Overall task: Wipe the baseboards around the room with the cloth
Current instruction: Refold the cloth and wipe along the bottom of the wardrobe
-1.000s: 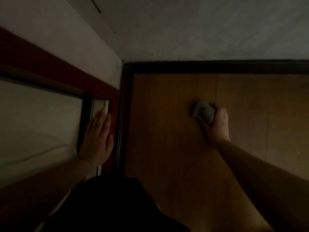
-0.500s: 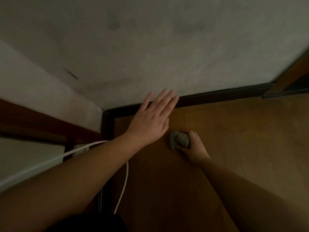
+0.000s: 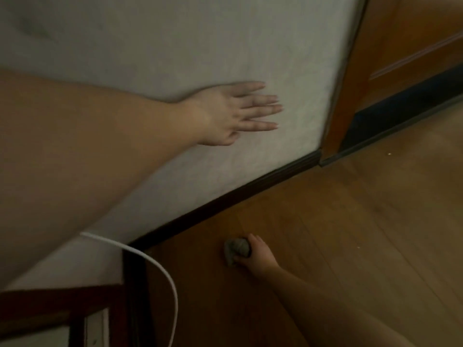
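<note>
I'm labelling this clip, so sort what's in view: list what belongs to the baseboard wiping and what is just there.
Belongs to the job:
- cloth, balled up and gripped by the right hand, on the floor
- dark baseboard along the wall
- left hand, fingers straight, flat against the wall

Just there:
- white cable
- wooden floor
- white wall
- wooden door

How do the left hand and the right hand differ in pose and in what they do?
The left hand lies flat, fingers straight, against the pale wall; the right hand curls around a grey cloth. The left hand is high; the right hand is low on the wooden floor. Both are bare.
</note>
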Demonstrator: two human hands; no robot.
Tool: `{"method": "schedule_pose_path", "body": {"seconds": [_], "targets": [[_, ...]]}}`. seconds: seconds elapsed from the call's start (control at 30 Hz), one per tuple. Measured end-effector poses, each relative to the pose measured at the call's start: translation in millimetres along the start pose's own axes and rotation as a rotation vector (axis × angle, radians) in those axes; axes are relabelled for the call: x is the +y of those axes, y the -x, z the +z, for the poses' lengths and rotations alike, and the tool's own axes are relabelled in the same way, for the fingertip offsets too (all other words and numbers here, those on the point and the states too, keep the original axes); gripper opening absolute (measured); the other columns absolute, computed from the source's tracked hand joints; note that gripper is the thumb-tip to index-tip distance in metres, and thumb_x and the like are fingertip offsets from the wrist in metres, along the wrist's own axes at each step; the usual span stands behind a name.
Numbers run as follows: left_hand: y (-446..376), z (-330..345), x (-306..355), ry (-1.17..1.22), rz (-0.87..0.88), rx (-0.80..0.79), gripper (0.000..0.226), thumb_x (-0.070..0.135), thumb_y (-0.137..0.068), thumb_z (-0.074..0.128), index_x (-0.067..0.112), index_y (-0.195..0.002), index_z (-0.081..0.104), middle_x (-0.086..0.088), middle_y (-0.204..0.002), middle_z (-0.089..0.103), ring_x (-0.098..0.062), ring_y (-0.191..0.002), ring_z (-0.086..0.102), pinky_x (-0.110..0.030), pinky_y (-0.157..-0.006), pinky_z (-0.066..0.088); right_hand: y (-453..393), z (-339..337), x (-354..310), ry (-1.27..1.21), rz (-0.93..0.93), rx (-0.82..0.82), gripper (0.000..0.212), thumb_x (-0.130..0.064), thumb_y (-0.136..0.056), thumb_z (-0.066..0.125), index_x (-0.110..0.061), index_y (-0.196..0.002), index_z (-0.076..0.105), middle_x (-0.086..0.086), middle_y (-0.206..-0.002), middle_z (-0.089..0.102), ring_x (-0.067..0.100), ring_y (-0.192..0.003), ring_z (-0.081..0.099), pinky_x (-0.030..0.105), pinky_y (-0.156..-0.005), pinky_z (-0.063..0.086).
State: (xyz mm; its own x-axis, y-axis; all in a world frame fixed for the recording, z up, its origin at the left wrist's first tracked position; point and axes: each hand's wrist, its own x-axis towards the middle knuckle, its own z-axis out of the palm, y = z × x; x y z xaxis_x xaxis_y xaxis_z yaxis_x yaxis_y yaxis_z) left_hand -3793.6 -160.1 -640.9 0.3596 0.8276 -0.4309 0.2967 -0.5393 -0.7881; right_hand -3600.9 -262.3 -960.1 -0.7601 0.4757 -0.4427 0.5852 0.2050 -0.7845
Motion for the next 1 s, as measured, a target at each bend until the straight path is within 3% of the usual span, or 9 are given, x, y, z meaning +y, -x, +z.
{"method": "schedule_pose_path", "body": {"seconds": [0.17,0.4,0.53,0.73,1.0], "targets": [[24.5,8.7,-5.4,-0.079,0.02,-0.045,0.061,0.04,-0.104,0.002,0.015,-0.155,-0.022,-0.013,-0.161,-0.025,-0.029,-0.149,-0.021,-0.053,-0.114,-0.021,23.9,5.7,0.2,-0.12,-0.036,0.263,0.052,-0.047,-0.086,0.071,-0.034,-0.129,0.047,-0.02,-0.113,0.038,0.002,-0.107,0.042,0.019,-0.091,0.037],[20.8,17.1,-4.3,-0.2,0.051,0.074,0.065,0.041,-0.102,0.009,0.012,-0.158,-0.005,-0.016,-0.165,-0.006,-0.032,-0.153,-0.001,-0.054,-0.114,-0.019,6.5,-15.7,-11.6,-0.279,0.006,0.488,0.055,-0.036,-0.086,0.075,-0.026,-0.133,0.049,-0.02,-0.119,0.034,0.004,-0.111,0.046,0.021,-0.098,0.044],[20.1,13.7,-5.2,-0.195,0.045,0.048,0.064,0.041,-0.103,0.009,0.012,-0.158,-0.008,-0.018,-0.165,-0.009,-0.034,-0.153,-0.005,-0.054,-0.116,-0.017,-5.8,-10.1,-24.7,-0.251,0.019,0.469,0.054,-0.036,-0.085,0.076,-0.026,-0.132,0.05,-0.02,-0.117,0.036,0.002,-0.109,0.045,0.018,-0.093,0.042],[20.1,15.8,-4.3,-0.214,0.053,0.067,0.064,0.042,-0.103,0.006,0.011,-0.158,-0.007,-0.018,-0.165,-0.008,-0.034,-0.153,-0.004,-0.054,-0.117,-0.013,-25.6,24.3,-53.5,-0.189,-0.029,0.333,0.047,-0.034,-0.086,0.073,-0.025,-0.126,0.049,-0.011,-0.119,0.042,0.008,-0.11,0.048,0.024,-0.093,0.046],[19.1,17.9,-3.5,-0.243,0.043,0.094,0.064,0.041,-0.104,0.008,0.01,-0.158,-0.004,-0.02,-0.165,-0.006,-0.035,-0.153,-0.001,-0.055,-0.113,-0.019,-68.5,32.1,-79.7,-0.105,-0.082,0.383,0.036,-0.022,-0.088,0.069,-0.014,-0.119,0.052,0.004,-0.126,0.046,0.02,-0.117,0.044,0.027,-0.101,0.035]]}}
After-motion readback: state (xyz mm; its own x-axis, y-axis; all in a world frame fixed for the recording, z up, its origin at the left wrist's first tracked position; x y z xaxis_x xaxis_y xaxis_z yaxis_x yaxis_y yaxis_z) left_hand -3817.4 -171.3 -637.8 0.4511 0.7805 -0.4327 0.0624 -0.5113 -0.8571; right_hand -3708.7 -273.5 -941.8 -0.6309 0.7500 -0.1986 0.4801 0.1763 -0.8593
